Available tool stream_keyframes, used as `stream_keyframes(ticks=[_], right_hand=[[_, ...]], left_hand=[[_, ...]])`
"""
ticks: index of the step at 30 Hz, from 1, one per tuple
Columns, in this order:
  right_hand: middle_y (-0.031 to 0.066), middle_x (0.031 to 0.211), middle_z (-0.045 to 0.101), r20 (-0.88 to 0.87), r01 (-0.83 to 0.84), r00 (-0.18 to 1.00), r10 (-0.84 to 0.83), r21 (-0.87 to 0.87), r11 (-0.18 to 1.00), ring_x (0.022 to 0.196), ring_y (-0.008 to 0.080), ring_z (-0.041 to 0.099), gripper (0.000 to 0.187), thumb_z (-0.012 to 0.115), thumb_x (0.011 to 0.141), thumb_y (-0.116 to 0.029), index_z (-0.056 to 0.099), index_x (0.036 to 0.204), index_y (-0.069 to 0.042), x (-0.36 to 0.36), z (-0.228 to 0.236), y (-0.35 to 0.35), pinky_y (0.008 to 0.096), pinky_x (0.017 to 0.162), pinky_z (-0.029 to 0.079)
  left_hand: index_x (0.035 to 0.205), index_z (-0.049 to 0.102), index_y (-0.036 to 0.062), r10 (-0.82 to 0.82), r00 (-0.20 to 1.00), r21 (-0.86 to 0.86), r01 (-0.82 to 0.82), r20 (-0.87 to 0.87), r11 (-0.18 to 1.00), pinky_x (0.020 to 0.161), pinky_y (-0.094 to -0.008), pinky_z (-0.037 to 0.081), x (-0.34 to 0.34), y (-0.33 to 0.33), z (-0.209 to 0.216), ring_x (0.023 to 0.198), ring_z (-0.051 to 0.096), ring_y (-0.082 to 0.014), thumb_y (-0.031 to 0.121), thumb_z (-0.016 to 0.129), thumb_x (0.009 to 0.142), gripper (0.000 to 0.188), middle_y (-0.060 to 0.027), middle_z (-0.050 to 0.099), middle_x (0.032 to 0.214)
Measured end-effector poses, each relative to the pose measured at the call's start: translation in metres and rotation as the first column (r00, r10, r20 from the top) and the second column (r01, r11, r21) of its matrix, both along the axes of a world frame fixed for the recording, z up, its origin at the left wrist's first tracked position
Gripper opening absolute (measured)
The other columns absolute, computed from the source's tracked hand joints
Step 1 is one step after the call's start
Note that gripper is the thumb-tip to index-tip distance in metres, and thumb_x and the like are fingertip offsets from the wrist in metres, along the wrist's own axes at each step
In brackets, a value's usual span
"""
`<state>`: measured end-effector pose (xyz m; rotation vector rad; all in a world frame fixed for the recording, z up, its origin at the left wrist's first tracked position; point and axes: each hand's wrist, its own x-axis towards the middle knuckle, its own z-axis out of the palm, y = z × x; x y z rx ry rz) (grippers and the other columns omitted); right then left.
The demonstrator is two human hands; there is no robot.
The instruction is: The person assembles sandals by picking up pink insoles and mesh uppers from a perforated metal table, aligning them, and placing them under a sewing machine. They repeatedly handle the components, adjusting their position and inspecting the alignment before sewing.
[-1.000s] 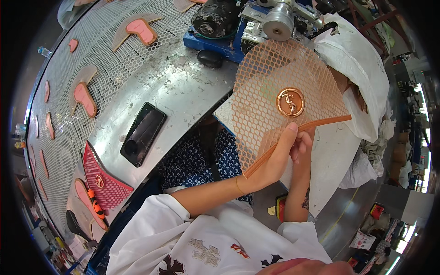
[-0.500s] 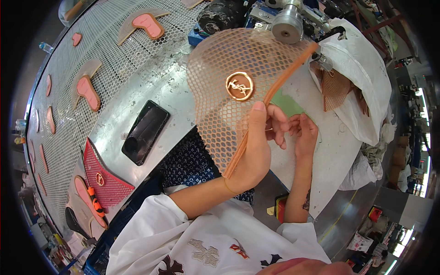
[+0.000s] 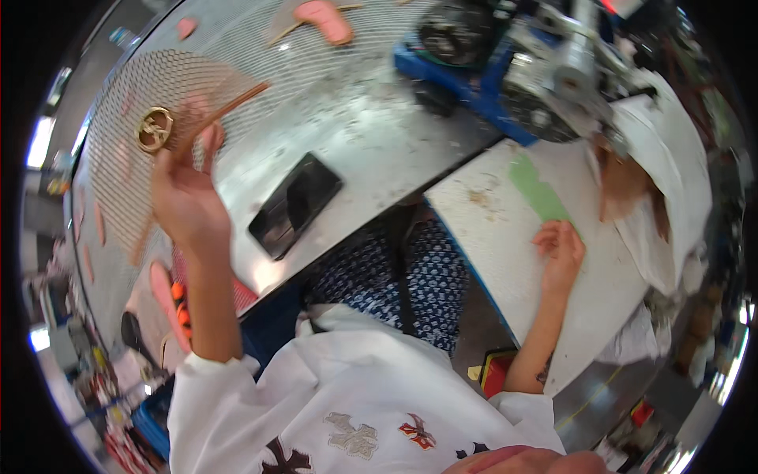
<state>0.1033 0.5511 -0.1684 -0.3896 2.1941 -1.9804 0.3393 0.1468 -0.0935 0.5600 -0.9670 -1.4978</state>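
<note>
My left hand (image 3: 188, 193) is raised at the left, closed on the brown-edged side of a brown mesh shoe upper (image 3: 118, 178). A round gold emblem (image 3: 154, 129) sits on the mesh, above my thumb. The upper hangs over the table's left part and hides some of the pieces behind it. On the right, my right hand (image 3: 562, 251) is over the white board, fingers loosely bent and somewhat blurred. I see nothing held in it. Its fingertips are at the near end of a green strip (image 3: 537, 188) on the board; whether they touch it I cannot tell.
A black phone (image 3: 296, 205) lies on the metal table (image 3: 379, 142). A blue-framed machine (image 3: 505, 87) stands at the back right. Beside the white board (image 3: 489, 213) is a white sack (image 3: 667, 174) with brown pieces. Pink sole-shaped pieces (image 3: 325, 21) lie on the mesh-patterned surface.
My left hand has carried the mesh upper from the middle to the far left. My right hand has drawn apart from it and is lower, over the board. The view has shifted.
</note>
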Motion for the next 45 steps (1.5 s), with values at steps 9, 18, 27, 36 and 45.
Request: stream_keyframes(ticks=[9, 18, 27, 36, 45], right_hand=[[0.0037, 0.07, 0.061, -0.062, 0.061, 0.997, -0.055, 0.09, 0.994, 0.059, 0.0081, 0.048, 0.04, 0.05, 0.102, -0.036, 0.065, 0.092, 0.0, -0.004, 0.001, 0.008, 0.0202, 0.054, 0.033], [0.0031, 0.069, 0.06, -0.103, 0.083, 0.992, -0.072, 0.109, 0.991, 0.059, 0.0073, 0.045, 0.041, 0.048, 0.103, -0.036, 0.065, 0.091, 0.0, -0.006, -0.005, 0.005, 0.0205, 0.056, 0.031], [0.0036, 0.068, 0.06, -0.128, 0.119, 0.987, -0.1, 0.145, 0.982, 0.058, 0.0065, 0.043, 0.039, 0.049, 0.103, -0.033, 0.064, 0.091, 0.0, -0.009, -0.013, 0.001, 0.02, 0.057, 0.033], [0.0041, 0.067, 0.06, -0.169, 0.145, 0.979, -0.115, 0.175, 0.974, 0.056, 0.0061, 0.042, 0.036, 0.05, 0.102, -0.029, 0.065, 0.092, 0.001, -0.015, -0.018, 0.012, 0.0193, 0.053, 0.03], [0.0017, 0.063, 0.056, -0.159, 0.215, 0.97, -0.182, 0.227, 0.95, 0.054, 0.005, 0.039, 0.036, 0.048, 0.102, -0.03, 0.065, 0.09, 0.001, -0.018, -0.022, 0.009, 0.0191, 0.051, 0.027]], left_hand=[[0.138, 0.043, -0.0033, 0.984, 0.119, -0.982, -0.155, -0.13, -0.111, 0.108, -0.0465, 0.037, 0.181, -0.174, 0.024, 0.119, 0.053, -0.0339, 0.005, 0.041, 0.096, 0.044, -0.0176, 0.057, 0.127], [0.155, 0.026, 0.0205, 0.311, -0.245, -0.228, 0.313, 0.918, 0.922, 0.113, -0.065, 0.015, 0.232, -0.253, -0.173, 0.146, 0.024, -0.0368, 0.036, 0.047, 0.093, 0.067, -0.0156, 0.026, 0.159], [0.147, 0.041, 0.0173, 0.453, -0.224, -0.36, 0.356, 0.863, 0.862, 0.114, -0.0522, 0.024, 0.248, -0.348, -0.198, 0.137, 0.036, -0.041, 0.046, 0.041, 0.096, 0.059, -0.0179, 0.043, 0.148], [0.138, 0.044, -0.004, 0.444, -0.404, -0.524, -0.109, 0.8, 0.845, 0.105, -0.0505, 0.04, 0.222, -0.44, -0.175, 0.126, 0.049, -0.0437, 0.055, 0.062, 0.083, 0.083, -0.0289, 0.054, 0.133], [0.119, 0.059, -0.0076, 0.301, -0.485, -0.392, -0.095, 0.821, 0.915, 0.098, -0.045, 0.048, 0.245, -0.495, -0.168, 0.114, 0.061, -0.0424, 0.05, 0.072, 0.076, 0.073, -0.0309, 0.062, 0.12]])
